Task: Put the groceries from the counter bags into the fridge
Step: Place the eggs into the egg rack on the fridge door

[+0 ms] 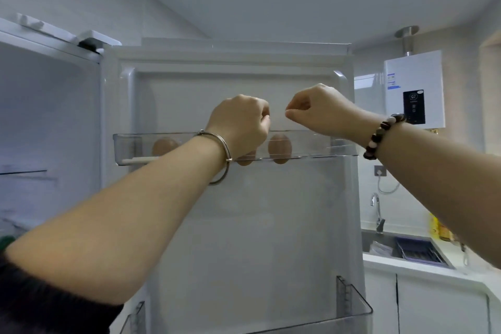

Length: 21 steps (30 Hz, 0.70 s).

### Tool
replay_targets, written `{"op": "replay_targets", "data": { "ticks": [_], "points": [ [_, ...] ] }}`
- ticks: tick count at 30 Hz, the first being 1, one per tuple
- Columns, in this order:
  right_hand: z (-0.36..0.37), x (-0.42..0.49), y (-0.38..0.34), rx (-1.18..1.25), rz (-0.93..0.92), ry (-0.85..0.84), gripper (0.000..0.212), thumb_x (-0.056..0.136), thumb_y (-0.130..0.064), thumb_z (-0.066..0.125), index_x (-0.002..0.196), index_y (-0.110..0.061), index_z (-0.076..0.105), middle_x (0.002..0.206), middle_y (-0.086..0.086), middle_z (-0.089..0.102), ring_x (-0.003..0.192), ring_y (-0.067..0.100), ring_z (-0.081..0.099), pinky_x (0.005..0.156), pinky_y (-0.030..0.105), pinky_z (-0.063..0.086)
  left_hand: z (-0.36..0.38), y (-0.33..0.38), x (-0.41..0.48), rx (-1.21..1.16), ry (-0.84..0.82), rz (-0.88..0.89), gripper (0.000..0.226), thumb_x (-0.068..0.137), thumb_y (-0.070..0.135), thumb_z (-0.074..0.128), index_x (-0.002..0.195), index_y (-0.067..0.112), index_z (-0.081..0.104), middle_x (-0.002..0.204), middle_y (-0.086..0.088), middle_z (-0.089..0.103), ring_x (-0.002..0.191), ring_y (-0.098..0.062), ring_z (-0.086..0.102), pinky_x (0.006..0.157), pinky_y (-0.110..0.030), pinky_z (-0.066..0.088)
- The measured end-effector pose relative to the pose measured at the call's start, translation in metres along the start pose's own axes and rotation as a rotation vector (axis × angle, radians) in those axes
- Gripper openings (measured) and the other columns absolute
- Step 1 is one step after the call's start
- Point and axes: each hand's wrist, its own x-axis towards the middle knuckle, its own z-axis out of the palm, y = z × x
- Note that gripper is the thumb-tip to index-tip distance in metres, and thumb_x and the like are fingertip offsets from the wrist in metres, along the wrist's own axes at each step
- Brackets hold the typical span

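Note:
The fridge door (244,225) stands open in front of me. Its clear top door shelf (127,146) holds three brown eggs: one on the left (162,145), one in the middle (280,148) and one (245,160) half hidden under my left hand. My left hand (240,123), a metal bangle on its wrist, hovers at the shelf rim with its fingers curled. My right hand (315,111), a bead bracelet on its wrist, is just to its right above the shelf, thumb and fingertips pinched together. I see nothing held in either hand.
The fridge interior (40,130) is open at the left with a glass shelf. A lower clear door bin (352,306) sits at the bottom. At the right are a sink (379,247) with a dish rack (417,251), a tap (376,211) and a wall-mounted water heater (413,89).

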Motion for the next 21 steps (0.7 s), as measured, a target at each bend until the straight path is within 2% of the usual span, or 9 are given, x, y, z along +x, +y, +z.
{"op": "replay_targets", "data": {
  "ticks": [3, 8, 12, 18, 21],
  "points": [
    [-0.017, -0.019, 0.009, -0.081, 0.015, 0.101, 0.021, 0.088, -0.026, 0.056, 0.097, -0.014, 0.071, 0.095, 0.000, 0.067, 0.087, 0.017, 0.061, 0.083, 0.033, 0.052, 0.010, 0.024, 0.000, -0.007, 0.013, 0.100, 0.025, 0.091, 0.025, 0.045, 0.099, 0.014, 0.066, 0.100, -0.004, 0.062, 0.092, -0.027, 0.056, 0.076, -0.033, 0.045],
    [-0.057, -0.077, 0.044, -0.318, 0.106, 0.156, 0.031, 0.091, -0.023, 0.051, 0.118, -0.010, 0.060, 0.115, 0.007, 0.063, 0.103, 0.020, 0.058, 0.088, 0.028, 0.044, 0.029, 0.094, 0.004, -0.109, -0.013, 0.289, 0.027, 0.092, 0.022, 0.045, 0.107, 0.014, 0.066, 0.113, -0.004, 0.060, 0.108, -0.023, 0.052, 0.085, -0.035, 0.047],
    [-0.100, -0.143, 0.085, -0.518, 0.275, 0.087, 0.037, 0.091, -0.023, 0.052, 0.125, -0.008, 0.054, 0.123, 0.011, 0.058, 0.111, 0.026, 0.052, 0.086, 0.030, 0.040, 0.050, 0.169, -0.002, -0.229, -0.133, 0.465, 0.030, 0.094, 0.022, 0.043, 0.116, 0.018, 0.062, 0.120, -0.003, 0.057, 0.114, -0.020, 0.048, 0.088, -0.032, 0.046],
    [-0.182, -0.269, 0.135, -0.726, 0.588, -0.020, 0.044, 0.090, -0.024, 0.053, 0.130, -0.007, 0.047, 0.132, 0.012, 0.048, 0.124, 0.027, 0.039, 0.101, 0.037, 0.035, 0.097, 0.308, -0.033, -0.428, -0.312, 0.696, 0.032, 0.094, 0.026, 0.045, 0.122, 0.021, 0.059, 0.121, -0.002, 0.057, 0.115, -0.021, 0.046, 0.090, -0.036, 0.047],
    [-0.214, -0.338, 0.156, -0.815, 0.719, -0.044, 0.045, 0.089, -0.024, 0.051, 0.131, -0.007, 0.047, 0.133, 0.012, 0.047, 0.125, 0.028, 0.038, 0.103, 0.038, 0.034, 0.116, 0.386, -0.060, -0.547, -0.403, 0.785, 0.038, 0.094, 0.028, 0.046, 0.131, 0.021, 0.051, 0.132, -0.004, 0.051, 0.122, -0.023, 0.042, 0.096, -0.037, 0.044]
  ]
}}
